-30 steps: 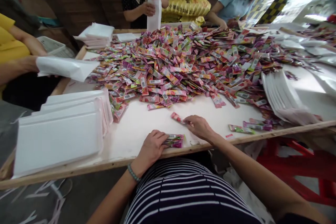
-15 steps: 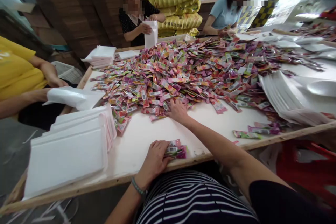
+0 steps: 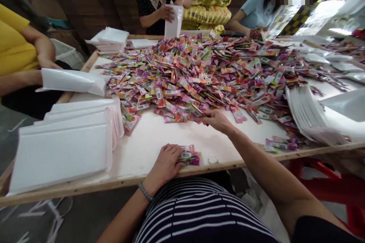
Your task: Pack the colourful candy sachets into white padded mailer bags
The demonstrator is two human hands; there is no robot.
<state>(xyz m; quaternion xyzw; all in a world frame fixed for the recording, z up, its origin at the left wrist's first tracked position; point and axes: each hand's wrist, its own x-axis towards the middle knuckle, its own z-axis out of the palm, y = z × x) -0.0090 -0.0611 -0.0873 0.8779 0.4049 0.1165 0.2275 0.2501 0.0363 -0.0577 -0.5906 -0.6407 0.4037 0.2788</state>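
A broad heap of small colourful sachets [image 3: 176,79] covers the middle of the white table [image 3: 148,140]. At the heap's near edge my right hand [image 3: 218,120] pinches one sachet [image 3: 195,109] by its end, fingers closed. My left hand [image 3: 168,161] rests by the table's front edge, wrapped over a small bunch of sachets [image 3: 189,155] whose right ends stick out. Its fingertips are partly hidden behind the bunch.
White padded envelopes [image 3: 62,152] lie stacked at the left; another stack [image 3: 308,114] leans at the right. A co-worker in yellow [image 3: 17,45] holds an envelope [image 3: 74,80]. Two more people work across the table. A red stool [image 3: 327,186] stands below right.
My right hand has drawn back rightward from the heap and now has a sachet in its fingers. My left hand stays on its bunch. The view has tilted downward.
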